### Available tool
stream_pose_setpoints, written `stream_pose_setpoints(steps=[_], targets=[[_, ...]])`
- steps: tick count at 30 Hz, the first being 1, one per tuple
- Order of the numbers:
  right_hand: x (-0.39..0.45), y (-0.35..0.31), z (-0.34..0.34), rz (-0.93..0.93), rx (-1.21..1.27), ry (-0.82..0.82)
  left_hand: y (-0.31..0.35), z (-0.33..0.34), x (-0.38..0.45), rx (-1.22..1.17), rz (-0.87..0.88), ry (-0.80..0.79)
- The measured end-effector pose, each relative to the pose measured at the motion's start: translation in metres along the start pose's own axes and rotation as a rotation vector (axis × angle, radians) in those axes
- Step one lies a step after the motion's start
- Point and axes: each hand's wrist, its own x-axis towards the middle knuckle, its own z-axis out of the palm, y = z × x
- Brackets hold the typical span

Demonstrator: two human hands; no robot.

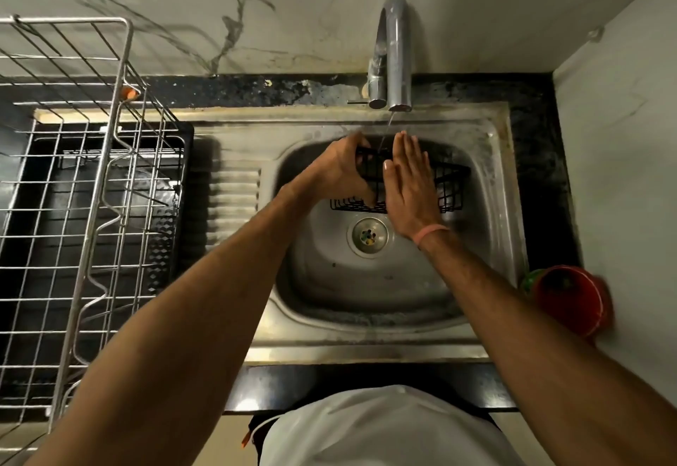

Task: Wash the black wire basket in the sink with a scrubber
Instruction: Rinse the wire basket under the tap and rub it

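Note:
A black wire basket (448, 181) is held over the far part of the steel sink (487, 187), under a thin stream of water from the tap (394, 58). My left hand (340, 168) grips the basket's left end, fingers curled around its wires. Flat and with fingers straight, my right hand (412, 183) lies against the basket's middle, a pink band on its wrist. No scrubber shows in either hand.
A metal wire dish rack (84, 179) stands on the counter at the left, next to the ribbed drainboard (234, 201). A red cup (571, 297) sits at the sink's right edge by the wall. The drain (369, 236) lies below the basket.

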Motion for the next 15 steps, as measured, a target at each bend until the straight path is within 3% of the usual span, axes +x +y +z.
stream_pose_setpoints(steps=[8, 15], targets=[[0.017, -0.018, -0.019, 0.179, 0.430, 0.009, 0.035, -0.015, -0.008, -0.358, 0.005, 0.040], [0.011, -0.043, -0.033, 0.350, 0.906, -0.055, 0.035, -0.011, -0.007, -0.113, 0.213, 0.112]])
